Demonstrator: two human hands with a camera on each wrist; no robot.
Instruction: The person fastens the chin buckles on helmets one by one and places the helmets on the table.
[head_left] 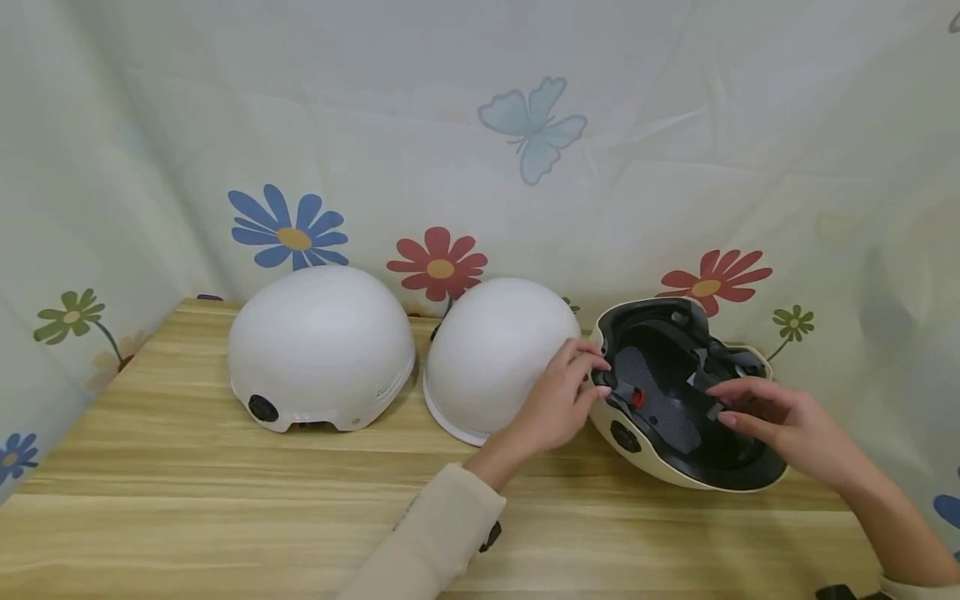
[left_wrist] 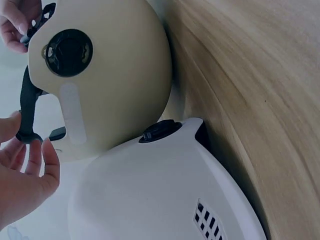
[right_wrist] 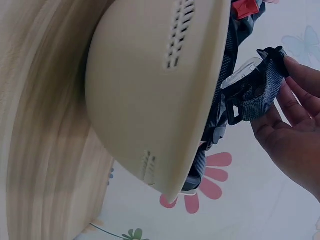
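Observation:
A cream helmet [head_left: 651, 458] lies upside down at the right, its black padded inside facing up. My left hand [head_left: 558, 396] is at its left rim, and in the left wrist view thumb and fingers pinch a black chin strap [left_wrist: 28, 107]. Over the helmet's right side, my right hand [head_left: 802, 433] pinches the other strap end. The right wrist view shows this black webbing [right_wrist: 265, 95] with a clear plastic piece and a black buckle [right_wrist: 233, 111], held beyond the rim. A red clip [head_left: 637, 398] sits inside the helmet near my left fingers.
Two white helmets stand dome up on the wooden table [head_left: 187, 517]: one at the left [head_left: 318, 342], one in the middle [head_left: 495, 358] beside the cream helmet. A flower-printed curtain [head_left: 637, 150] hangs close behind the table.

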